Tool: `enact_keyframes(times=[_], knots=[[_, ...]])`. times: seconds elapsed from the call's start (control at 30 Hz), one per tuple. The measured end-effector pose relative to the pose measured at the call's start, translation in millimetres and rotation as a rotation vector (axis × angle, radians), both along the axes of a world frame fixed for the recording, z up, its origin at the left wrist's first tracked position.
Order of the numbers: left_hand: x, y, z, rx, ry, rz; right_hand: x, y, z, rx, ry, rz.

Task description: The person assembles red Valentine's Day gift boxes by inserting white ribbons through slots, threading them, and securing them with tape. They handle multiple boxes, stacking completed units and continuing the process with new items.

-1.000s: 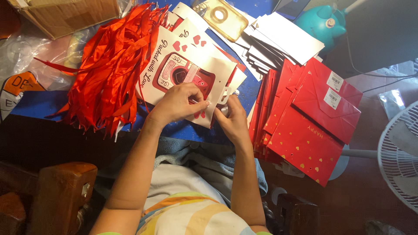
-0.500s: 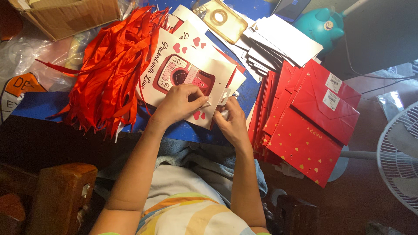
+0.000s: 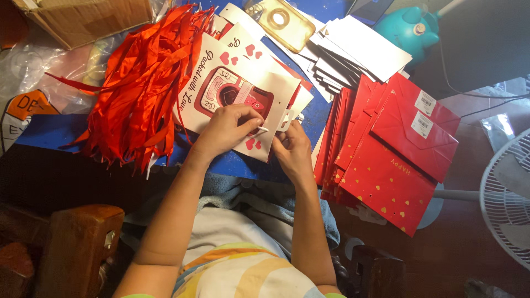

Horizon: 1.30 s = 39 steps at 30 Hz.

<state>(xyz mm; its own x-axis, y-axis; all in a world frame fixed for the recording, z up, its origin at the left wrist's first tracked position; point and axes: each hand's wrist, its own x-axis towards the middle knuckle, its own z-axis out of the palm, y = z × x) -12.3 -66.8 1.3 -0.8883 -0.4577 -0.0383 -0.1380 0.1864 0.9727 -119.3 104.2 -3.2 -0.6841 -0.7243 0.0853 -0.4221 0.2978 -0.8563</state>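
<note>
Left hand (image 3: 229, 129) and right hand (image 3: 291, 150) meet at the near edge of a white printed card (image 3: 243, 96), the top one of a fanned stack on a blue table (image 3: 49, 132). The left fingers (image 3: 251, 117) are curled nearly closed, thumb against forefinger, pinching a thin white strip (image 3: 263, 129) whose free end points toward the right hand; the hand rests on the card's red picture panel. The right fingers (image 3: 287, 135) are bent close together around the card's near right corner, where a small white tab (image 3: 287, 117) shows; whether they clamp the card itself or only the tab cannot be told. The card lies directly under and beyond both hands, its long axis running diagonally from the near right corner up toward the far left; the left hand is the nearer to its middle, the right to its edge. Left of the stack, touching it, lies a heap of red ribbons (image 3: 141, 88). To the right, just beside the right hand, leans a row of red bags (image 3: 397, 160), with white sheets (image 3: 359, 52) beyond them. A cardboard box (image 3: 83, 19) sits at the far left corner, a fan (image 3: 510, 198) at the right.
</note>
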Motion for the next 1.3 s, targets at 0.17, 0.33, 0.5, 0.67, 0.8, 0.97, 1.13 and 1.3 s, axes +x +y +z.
enact_keyframes(times=[0.17,0.33,0.5,0.67,0.8,0.97,1.13,1.3], knots=[[1.8,-2.0,-3.7,0.046,0.02,-0.044,0.8,1.3,4.9,-0.007,0.013,0.028],[3.2,-3.8,-3.9,-0.053,0.055,-0.065,1.4,1.0,12.4,0.022,0.002,0.039],[3.8,2.7,-0.1,-0.147,0.06,-0.036,1.4,1.6,14.7,0.008,0.011,0.057],[3.3,9.8,1.3,-0.281,0.018,-0.007,2.0,2.6,11.4,-0.059,-0.005,0.052],[3.1,5.8,0.1,-0.263,0.056,-0.005,1.8,2.0,6.7,-0.074,-0.09,0.012],[4.5,5.7,0.3,0.086,-0.096,-0.037,-0.1,1.0,1.5,-0.057,-0.078,-0.002],[3.8,9.2,2.3,0.015,0.082,-0.032,-0.2,1.7,0.1,-0.116,-0.214,0.024],[1.4,10.0,3.6,0.174,0.043,-0.036,1.0,0.0,4.0,-0.088,-0.141,0.014]])
